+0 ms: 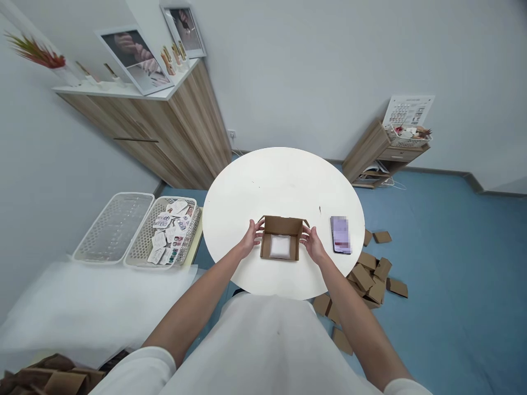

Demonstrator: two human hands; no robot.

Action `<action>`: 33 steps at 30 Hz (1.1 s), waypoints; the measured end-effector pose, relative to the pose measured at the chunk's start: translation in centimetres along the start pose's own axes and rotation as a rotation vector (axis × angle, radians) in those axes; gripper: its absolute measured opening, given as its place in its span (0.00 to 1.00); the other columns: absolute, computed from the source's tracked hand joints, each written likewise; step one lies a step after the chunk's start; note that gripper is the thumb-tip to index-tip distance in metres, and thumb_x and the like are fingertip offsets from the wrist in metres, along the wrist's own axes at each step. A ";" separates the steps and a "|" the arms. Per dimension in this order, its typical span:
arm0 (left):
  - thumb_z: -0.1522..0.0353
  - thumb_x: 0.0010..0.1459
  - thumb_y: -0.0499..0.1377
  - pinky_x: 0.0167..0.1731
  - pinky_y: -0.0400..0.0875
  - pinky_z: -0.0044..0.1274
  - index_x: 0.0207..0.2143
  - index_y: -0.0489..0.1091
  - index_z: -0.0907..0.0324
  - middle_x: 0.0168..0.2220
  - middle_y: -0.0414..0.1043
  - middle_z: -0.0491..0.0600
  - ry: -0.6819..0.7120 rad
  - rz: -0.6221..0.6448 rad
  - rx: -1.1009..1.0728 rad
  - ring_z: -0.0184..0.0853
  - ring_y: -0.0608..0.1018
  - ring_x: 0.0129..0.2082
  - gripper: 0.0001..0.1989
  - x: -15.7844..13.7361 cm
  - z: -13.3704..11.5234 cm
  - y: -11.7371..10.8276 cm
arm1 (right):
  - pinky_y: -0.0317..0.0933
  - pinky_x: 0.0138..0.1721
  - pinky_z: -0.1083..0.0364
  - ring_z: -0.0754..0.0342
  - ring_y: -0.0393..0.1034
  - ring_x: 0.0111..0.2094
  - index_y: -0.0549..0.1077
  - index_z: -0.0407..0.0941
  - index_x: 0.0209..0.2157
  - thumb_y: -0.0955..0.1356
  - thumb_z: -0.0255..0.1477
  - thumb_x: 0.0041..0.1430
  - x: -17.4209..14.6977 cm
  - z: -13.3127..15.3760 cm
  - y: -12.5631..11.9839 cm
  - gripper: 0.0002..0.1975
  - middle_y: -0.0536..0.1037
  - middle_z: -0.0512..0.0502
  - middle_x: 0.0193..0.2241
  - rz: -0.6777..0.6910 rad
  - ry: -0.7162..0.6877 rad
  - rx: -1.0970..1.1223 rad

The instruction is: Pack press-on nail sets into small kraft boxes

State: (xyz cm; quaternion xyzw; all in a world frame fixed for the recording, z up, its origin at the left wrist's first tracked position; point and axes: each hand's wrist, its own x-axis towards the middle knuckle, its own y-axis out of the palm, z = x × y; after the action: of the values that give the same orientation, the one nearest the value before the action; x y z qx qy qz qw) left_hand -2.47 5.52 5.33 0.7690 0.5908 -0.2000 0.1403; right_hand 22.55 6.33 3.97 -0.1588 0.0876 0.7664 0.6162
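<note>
A small brown cardboard box (282, 225) stands on the white oval table (280, 175), its lid raised at the back. Inside lies a flat white wrapped packet (280, 247). My left hand (250, 240) holds the box at its left side, fingers against the side and the lid's flap. On the opposite side, my right hand (313, 244) grips the box by its right side and flap. Parts of the fingertips are hidden behind the cardboard. To the right of my right hand lies a phone (340, 235) with a purple screen.
Many folded brown boxes (366, 277) lie on the blue floor at right. Left of the table are a white basket of printed packets (171, 230) and another white basket (115, 227). White wrapping sheet (90, 307) spreads at lower left. Wooden cabinets (164, 131) stand by the walls.
</note>
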 end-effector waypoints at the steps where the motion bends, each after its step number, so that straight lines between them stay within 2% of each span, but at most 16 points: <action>1: 0.49 0.52 0.20 0.38 0.64 0.25 0.58 0.47 0.47 0.54 0.57 0.48 0.005 0.004 0.010 0.35 0.66 0.49 0.36 -0.3 0.0 0.1 | 0.61 0.42 0.53 0.52 0.64 0.43 0.58 0.47 0.55 0.40 0.52 0.53 -0.2 -0.2 0.0 0.39 0.66 0.45 0.49 -0.001 0.012 -0.019; 4: 0.49 0.53 0.20 0.38 0.64 0.26 0.58 0.47 0.47 0.56 0.55 0.48 0.020 0.009 0.069 0.37 0.65 0.50 0.36 -1.3 0.2 0.4 | 0.60 0.44 0.52 0.52 0.64 0.44 0.58 0.47 0.55 0.40 0.52 0.52 -1.0 -0.5 -0.4 0.40 0.67 0.45 0.47 0.024 0.030 -0.049; 8: 0.51 0.55 0.23 0.41 0.64 0.28 0.56 0.51 0.49 0.58 0.53 0.47 0.020 0.024 0.104 0.38 0.62 0.53 0.34 -2.7 1.1 0.9 | 0.58 0.47 0.50 0.51 0.63 0.47 0.60 0.48 0.53 0.44 0.50 0.55 -2.4 -0.9 -0.9 0.35 0.67 0.45 0.48 0.096 0.012 -0.014; 11: 0.51 0.56 0.27 0.45 0.61 0.29 0.55 0.55 0.51 0.58 0.53 0.48 0.018 -0.034 0.227 0.39 0.58 0.56 0.32 -3.6 1.9 1.4 | 0.57 0.47 0.49 0.50 0.62 0.48 0.61 0.47 0.52 0.46 0.49 0.56 -3.8 -1.4 -0.8 0.32 0.66 0.44 0.48 0.142 0.025 -0.040; 15: 0.51 0.56 0.37 0.52 0.52 0.35 0.54 0.56 0.50 0.60 0.46 0.49 0.028 -0.238 0.531 0.40 0.50 0.59 0.27 -4.7 3.1 2.6 | 0.56 0.48 0.49 0.50 0.57 0.51 0.62 0.48 0.51 0.53 0.48 0.56 -5.5 -2.1 0.1 0.27 0.62 0.43 0.50 -0.035 -0.054 -0.275; 18: 0.51 0.55 0.42 0.52 0.48 0.40 0.52 0.57 0.48 0.60 0.42 0.50 0.073 -0.253 0.741 0.43 0.47 0.59 0.25 -5.2 4.0 3.8 | 0.54 0.49 0.50 0.50 0.54 0.52 0.64 0.48 0.49 0.57 0.45 0.55 -6.3 -2.6 1.2 0.24 0.60 0.43 0.50 -0.045 -0.101 -0.476; 21: 0.52 0.55 0.44 0.51 0.47 0.43 0.51 0.59 0.50 0.60 0.43 0.53 0.070 -0.255 0.881 0.47 0.47 0.59 0.24 -5.4 4.8 4.8 | 0.52 0.50 0.48 0.46 0.50 0.54 0.66 0.48 0.47 0.59 0.42 0.54 -6.6 -3.2 2.3 0.21 0.56 0.42 0.53 -0.017 -0.068 -0.686; 24: 0.53 0.54 0.46 0.50 0.46 0.44 0.52 0.57 0.50 0.60 0.45 0.54 0.026 -0.255 0.910 0.49 0.47 0.59 0.25 -5.5 5.5 5.4 | 0.52 0.50 0.48 0.45 0.49 0.55 0.64 0.48 0.49 0.59 0.39 0.55 -6.8 -3.8 2.7 0.21 0.55 0.42 0.54 0.000 -0.035 -0.801; 28: 0.52 0.53 0.46 0.51 0.46 0.42 0.56 0.50 0.49 0.61 0.41 0.53 0.024 -0.257 0.863 0.48 0.45 0.59 0.28 -6.1 6.3 5.2 | 0.51 0.50 0.49 0.47 0.50 0.55 0.57 0.48 0.53 0.58 0.38 0.56 -7.3 -4.5 2.2 0.23 0.55 0.42 0.55 0.016 -0.075 -0.851; 31: 0.53 0.53 0.48 0.52 0.46 0.40 0.58 0.44 0.53 0.60 0.44 0.54 0.022 -0.279 0.808 0.45 0.48 0.59 0.32 -6.5 7.0 4.8 | 0.48 0.51 0.48 0.47 0.50 0.55 0.54 0.47 0.55 0.58 0.39 0.56 -7.5 -5.0 1.6 0.25 0.56 0.42 0.55 -0.009 -0.106 -0.885; 33: 0.56 0.51 0.51 0.52 0.48 0.39 0.58 0.43 0.55 0.59 0.49 0.55 0.016 -0.283 0.782 0.45 0.50 0.58 0.35 -6.6 7.2 4.7 | 0.44 0.53 0.46 0.46 0.49 0.56 0.51 0.46 0.56 0.59 0.39 0.55 -7.5 -5.2 1.7 0.28 0.57 0.41 0.55 0.002 -0.133 -0.924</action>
State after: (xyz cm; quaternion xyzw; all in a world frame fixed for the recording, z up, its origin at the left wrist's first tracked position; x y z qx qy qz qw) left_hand -0.43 -4.60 2.00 0.6771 0.5711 -0.4207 -0.1958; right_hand 23.03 -2.64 1.60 -0.3672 -0.3023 0.7343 0.4843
